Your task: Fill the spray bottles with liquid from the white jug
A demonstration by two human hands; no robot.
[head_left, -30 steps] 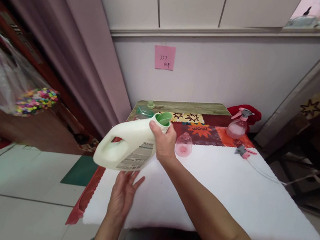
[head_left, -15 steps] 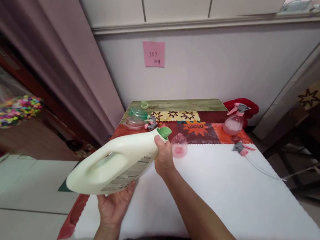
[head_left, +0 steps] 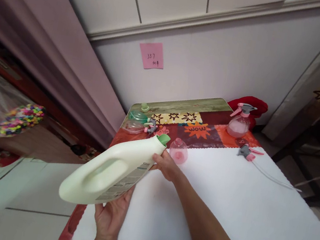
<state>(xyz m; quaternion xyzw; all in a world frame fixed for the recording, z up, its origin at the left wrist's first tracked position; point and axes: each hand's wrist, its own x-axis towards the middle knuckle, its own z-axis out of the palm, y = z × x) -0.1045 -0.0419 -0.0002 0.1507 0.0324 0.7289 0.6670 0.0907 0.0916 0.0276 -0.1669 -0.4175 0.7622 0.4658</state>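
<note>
A large cream detergent jug (head_left: 108,173) with a side handle is tilted over the table, its green pouring spout (head_left: 163,139) pointing to the upper right. My right hand (head_left: 166,165) is closed around the jug's neck. Under its lower end, my left hand (head_left: 111,218) supports the jug with the fingers partly hidden beneath it. Just right of the spout, a pink transparent spray bottle body (head_left: 178,151) stands without its head. Its likely match, a grey and pink spray head (head_left: 248,152) with a long clear tube, lies on the white cloth.
A pink spray bottle (head_left: 239,123) with its head on stands at the back right. Green and pink bottles (head_left: 136,122) lie at the back left near a small green cap (head_left: 144,107). White cloth (head_left: 218,211) covers the table's front.
The view has shifted slightly. The jug remains tilted in both hands, and my right hand has slid a little down from the spout along the neck.
</note>
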